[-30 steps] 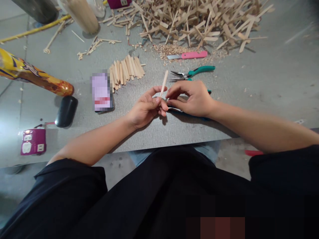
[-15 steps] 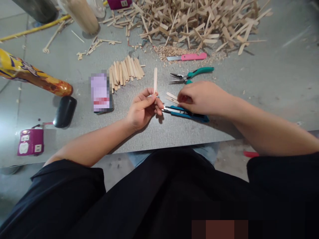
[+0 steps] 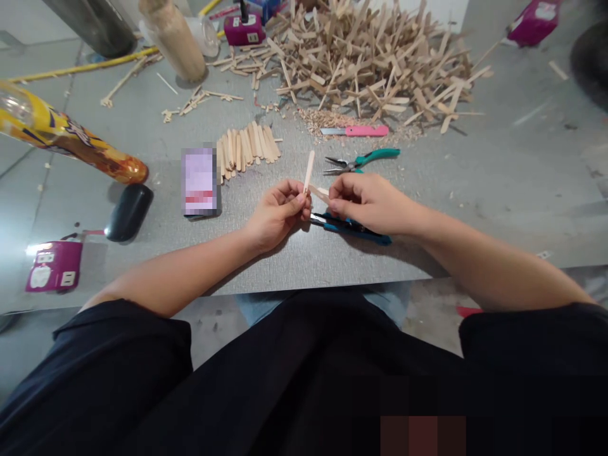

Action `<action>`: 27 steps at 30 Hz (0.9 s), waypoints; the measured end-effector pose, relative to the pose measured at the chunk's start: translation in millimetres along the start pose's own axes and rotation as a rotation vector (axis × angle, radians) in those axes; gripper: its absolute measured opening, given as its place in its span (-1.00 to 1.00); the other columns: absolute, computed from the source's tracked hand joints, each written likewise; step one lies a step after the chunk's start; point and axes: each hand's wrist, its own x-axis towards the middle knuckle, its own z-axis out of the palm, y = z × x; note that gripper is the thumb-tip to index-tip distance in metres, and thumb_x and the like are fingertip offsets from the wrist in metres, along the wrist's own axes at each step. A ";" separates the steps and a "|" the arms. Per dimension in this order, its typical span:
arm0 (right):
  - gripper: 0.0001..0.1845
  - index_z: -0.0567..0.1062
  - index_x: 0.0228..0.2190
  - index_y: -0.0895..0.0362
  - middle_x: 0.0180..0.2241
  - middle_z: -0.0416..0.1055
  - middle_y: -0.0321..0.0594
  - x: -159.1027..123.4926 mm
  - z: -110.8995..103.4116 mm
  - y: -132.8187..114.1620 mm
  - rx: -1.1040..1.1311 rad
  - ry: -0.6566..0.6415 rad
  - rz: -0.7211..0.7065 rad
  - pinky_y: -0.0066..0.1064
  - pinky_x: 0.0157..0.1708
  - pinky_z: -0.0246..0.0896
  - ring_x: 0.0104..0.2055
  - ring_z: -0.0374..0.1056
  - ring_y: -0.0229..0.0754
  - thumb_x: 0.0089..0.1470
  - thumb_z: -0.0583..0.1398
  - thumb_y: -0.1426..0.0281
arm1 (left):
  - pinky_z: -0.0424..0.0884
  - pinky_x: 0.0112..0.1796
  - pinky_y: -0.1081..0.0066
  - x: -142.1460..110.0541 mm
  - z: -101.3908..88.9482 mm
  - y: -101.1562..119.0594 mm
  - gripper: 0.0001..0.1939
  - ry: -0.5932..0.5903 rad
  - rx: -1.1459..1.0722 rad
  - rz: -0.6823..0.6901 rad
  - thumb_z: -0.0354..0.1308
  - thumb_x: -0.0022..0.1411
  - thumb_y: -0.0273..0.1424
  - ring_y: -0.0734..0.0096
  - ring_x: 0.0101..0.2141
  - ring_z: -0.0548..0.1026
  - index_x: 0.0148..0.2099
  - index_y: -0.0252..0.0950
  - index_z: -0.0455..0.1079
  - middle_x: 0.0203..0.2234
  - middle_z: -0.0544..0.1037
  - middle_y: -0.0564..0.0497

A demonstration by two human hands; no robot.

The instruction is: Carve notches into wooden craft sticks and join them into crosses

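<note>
My left hand [image 3: 285, 209] pinches a popsicle stick [image 3: 310, 167] near its lower end, so it points up and away from me. Between thumb and fingers, my right hand [image 3: 363, 201] holds another flat wooden stick [image 3: 319, 193], whose tip meets the first one at the left fingertips. A second pale stick end shows by the right fingers; whether it is held or lying on the table I cannot tell. Beneath the right hand lies a blue utility knife [image 3: 358, 232] with its blade towards my left hand. Just beyond are green-handled pliers [image 3: 375, 156].
A pink cutter [image 3: 363, 131] lies among wood shavings before a big heap of joined sticks [image 3: 380, 63]. Left of my hands are a row of loose sticks [image 3: 249, 149], a phone [image 3: 199, 180], a black oval case [image 3: 129, 212], a yellow-labelled bottle [image 3: 71, 136] and a purple box [image 3: 54, 266].
My right hand has moved left, bringing its stick from above the utility knife up to the stick in my left hand. The left-hand stick now leans to the right. The camera view has shifted.
</note>
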 end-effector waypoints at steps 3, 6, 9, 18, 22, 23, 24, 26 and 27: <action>-0.70 0.51 -0.26 0.00 -0.40 0.60 -0.22 2.9 5.0 2.1 0.303 -0.050 0.016 -0.20 -0.33 0.35 -0.38 0.48 -0.09 0.38 0.48 0.18 | 0.56 -0.37 0.50 1.7 -2.9 -1.3 -0.48 0.002 0.003 0.001 0.83 0.14 -0.17 0.53 -0.46 0.56 -0.17 -0.27 0.58 -0.42 0.63 0.11; -0.58 0.54 -0.28 0.01 -0.41 0.54 -0.25 5.7 6.6 5.4 0.333 -0.026 0.001 -0.23 -0.37 0.27 -0.40 0.41 -0.14 0.28 0.56 0.06 | 0.56 -0.38 0.50 3.0 -5.9 -1.0 -0.48 -0.012 -0.007 -0.029 0.82 0.14 -0.16 0.52 -0.46 0.56 -0.16 -0.28 0.58 -0.43 0.63 0.11; -0.53 0.55 -0.28 0.03 -0.42 0.48 -0.29 6.9 5.5 8.0 0.304 0.017 -0.037 -0.25 -0.38 0.20 -0.41 0.33 -0.18 0.25 0.57 -0.01 | 0.56 -0.34 0.53 4.5 -8.9 0.0 -0.54 -0.031 -0.011 -0.050 0.79 0.19 -0.23 0.55 -0.46 0.56 -0.16 -0.28 0.58 -0.43 0.63 0.10; -0.51 0.58 -0.26 0.03 -0.44 0.44 -0.33 10.6 13.6 8.6 0.264 0.079 -0.135 -0.27 -0.40 0.18 -0.42 0.28 -0.21 0.27 0.52 -0.10 | 0.55 -0.36 0.59 6.6 -8.6 3.1 -0.59 -0.080 0.007 -0.105 0.76 0.23 -0.32 0.59 -0.48 0.56 -0.23 -0.32 0.55 -0.43 0.64 0.07; -0.53 0.59 -0.25 0.02 -0.45 0.43 -0.35 13.3 18.0 11.3 0.258 0.118 -0.172 -0.26 -0.41 0.18 -0.44 0.24 -0.22 0.27 0.52 -0.08 | 0.55 -0.36 0.62 6.9 -7.1 3.9 -0.57 -0.089 -0.019 -0.094 0.80 0.17 -0.30 0.60 -0.48 0.58 -0.25 -0.34 0.60 -0.43 0.64 0.05; -0.53 0.60 -0.25 0.02 -0.44 0.44 -0.35 13.9 18.7 12.1 0.258 0.130 -0.177 -0.26 -0.41 0.19 -0.44 0.25 -0.22 0.27 0.52 -0.08 | 0.55 -0.36 0.62 7.2 -7.1 4.0 -0.57 -0.089 -0.025 -0.096 0.80 0.16 -0.31 0.60 -0.48 0.58 -0.25 -0.34 0.61 -0.43 0.65 0.05; -0.53 0.60 -0.25 0.02 -0.44 0.45 -0.34 14.5 19.3 12.8 0.262 0.136 -0.181 -0.26 -0.41 0.20 -0.43 0.26 -0.21 0.27 0.52 -0.08 | 0.55 -0.37 0.62 7.5 -7.2 4.0 -0.59 -0.084 -0.027 -0.101 0.79 0.17 -0.33 0.59 -0.48 0.58 -0.25 -0.34 0.61 -0.43 0.65 0.05; -0.52 0.60 -0.25 0.02 -0.43 0.47 -0.34 15.6 20.1 13.9 0.276 0.142 -0.186 -0.27 -0.42 0.22 -0.43 0.29 -0.21 0.26 0.53 -0.09 | 0.54 -0.37 0.61 8.2 -7.5 4.3 -0.66 -0.065 -0.021 -0.117 0.74 0.23 -0.40 0.59 -0.48 0.56 -0.25 -0.34 0.61 -0.43 0.64 0.05; -0.51 0.59 -0.25 0.02 -0.44 0.48 -0.34 16.3 20.1 14.4 0.289 0.140 -0.183 -0.27 -0.43 0.22 -0.43 0.31 -0.21 0.26 0.54 -0.10 | 0.54 -0.37 0.60 8.4 -7.7 4.4 -0.69 -0.055 -0.019 -0.126 0.71 0.27 -0.43 0.59 -0.49 0.55 -0.26 -0.34 0.60 -0.44 0.63 0.05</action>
